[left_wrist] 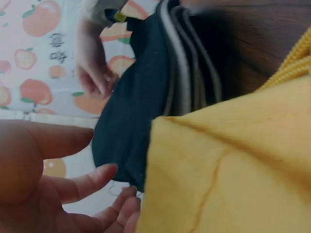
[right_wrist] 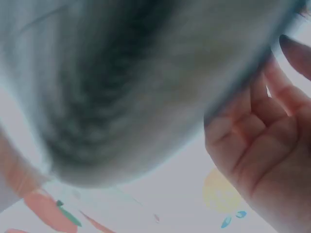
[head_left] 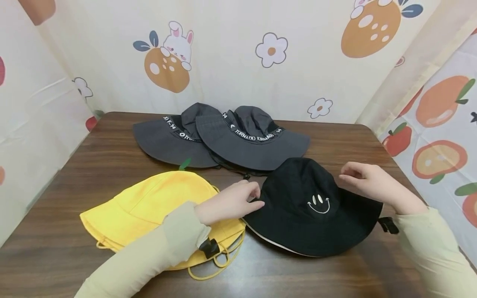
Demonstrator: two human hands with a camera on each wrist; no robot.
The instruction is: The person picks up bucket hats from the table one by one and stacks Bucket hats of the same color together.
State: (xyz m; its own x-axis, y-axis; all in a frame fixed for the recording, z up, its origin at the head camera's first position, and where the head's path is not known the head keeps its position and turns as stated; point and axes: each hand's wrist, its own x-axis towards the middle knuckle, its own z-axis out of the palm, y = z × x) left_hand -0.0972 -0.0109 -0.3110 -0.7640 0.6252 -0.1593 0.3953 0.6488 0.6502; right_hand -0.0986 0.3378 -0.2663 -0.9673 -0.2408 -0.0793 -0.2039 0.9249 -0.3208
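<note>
A black bucket hat (head_left: 298, 223) with a white smiley lies at the right front of the table. My left hand (head_left: 232, 200) is at its left side, over the edge of a yellow hat (head_left: 149, 198). In the left wrist view, the thumb and fingers of that hand (left_wrist: 63, 189) are spread apart, with nothing between them. Layered pale edges show under the black hat (left_wrist: 131, 97) there. My right hand (head_left: 369, 182) hovers by the black hat's right brim, fingers loosely bent. The right wrist view shows that hand (right_wrist: 262, 145) beside the blurred brim; whether it touches is unclear.
Two dark grey hats with lettered bands, the left one (head_left: 167, 149) partly under the right one (head_left: 253, 155), lie at the back of the wooden table (head_left: 74, 182). Yellow cord (head_left: 220, 271) loops out at the yellow hat's front. A patterned curtain (head_left: 231, 62) hangs behind.
</note>
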